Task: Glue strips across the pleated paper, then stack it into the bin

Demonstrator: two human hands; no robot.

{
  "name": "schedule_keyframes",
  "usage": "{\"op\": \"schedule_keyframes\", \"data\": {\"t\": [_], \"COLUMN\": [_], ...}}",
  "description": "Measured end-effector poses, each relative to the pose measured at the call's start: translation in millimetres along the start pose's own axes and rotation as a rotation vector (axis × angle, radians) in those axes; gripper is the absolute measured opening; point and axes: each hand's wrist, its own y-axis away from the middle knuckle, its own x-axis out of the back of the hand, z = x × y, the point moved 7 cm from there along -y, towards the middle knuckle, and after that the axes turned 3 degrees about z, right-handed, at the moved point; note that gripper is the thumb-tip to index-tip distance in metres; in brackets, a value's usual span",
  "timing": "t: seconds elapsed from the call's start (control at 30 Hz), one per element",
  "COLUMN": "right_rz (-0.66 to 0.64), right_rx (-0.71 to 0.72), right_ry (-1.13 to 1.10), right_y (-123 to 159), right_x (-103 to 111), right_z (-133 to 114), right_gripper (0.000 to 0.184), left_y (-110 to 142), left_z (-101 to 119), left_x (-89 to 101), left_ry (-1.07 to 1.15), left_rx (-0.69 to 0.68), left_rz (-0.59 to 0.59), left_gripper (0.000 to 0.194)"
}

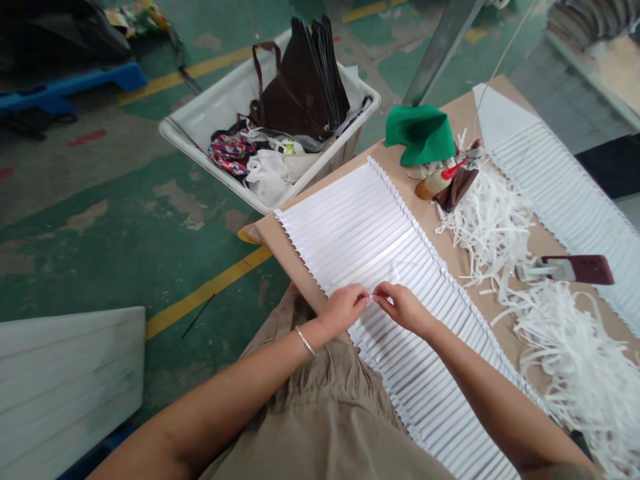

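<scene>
My left hand (346, 308) and my right hand (403, 308) meet fingertip to fingertip over a long row of overlapping white pieces (360, 213). Between their pinched fingers a bit of thin white strip (371, 298) shows, mostly hidden by the fingertips. The row is laid out like shingles, with small notched ends along both long edges, and runs beneath both hands and the right forearm. Just beyond my right hand, a loose white scrap (396, 272) lies on the row.
Heaps of white strips (495, 220) lie on the brown tabletop (313, 290), with a glue bottle (433, 183), green cloth (417, 133) and dark red phone (583, 269) around them. A second white row (565, 180) lies farther right. Beyond the table stands a white bin (225, 177) holding dark bags (305, 87).
</scene>
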Motion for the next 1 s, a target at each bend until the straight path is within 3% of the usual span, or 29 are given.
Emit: {"op": "schedule_keyframes", "data": {"t": [0.07,0.17,0.37,0.47,0.7,0.83,1.0], "right_rz": [-0.017,-0.060,-0.157,-0.139,0.043,0.155,0.227], "right_rx": [-0.006,0.010,-0.021,-0.053,-0.151,-0.192,-0.254], "right_ry": [-0.090,-0.163,-0.115,-0.007,0.240,0.316,0.359], "right_y": [-4,-10,-18,-23,-45,-63,-86], "right_x": [-6,-16,-22,3,92,120,142], "right_z": [-3,-11,-7,13,76,92,98], "right_gripper": [0.010,0.012,0.022,0.026,0.024,0.028,0.024], "left_y": [6,13,24,31,33,27,16], "left_z": [-2,-5,-36,-61,-107,-111,-109], "left_x": [10.9,16.1,21.9,30.5,37.1,41.1,39.5], "left_ry": [0.055,0.110,0.306,0.403,0.567,0.506,0.443], "left_rx": [-0.068,-0.079,0.255,0.380,0.526,0.550,0.538], "left_rz": [0.072,0.042,-0.027,0.022,0.215,0.330,0.352], "left_gripper": [0.030,0.027,0.023,0.024,0.017,0.013,0.013]}}
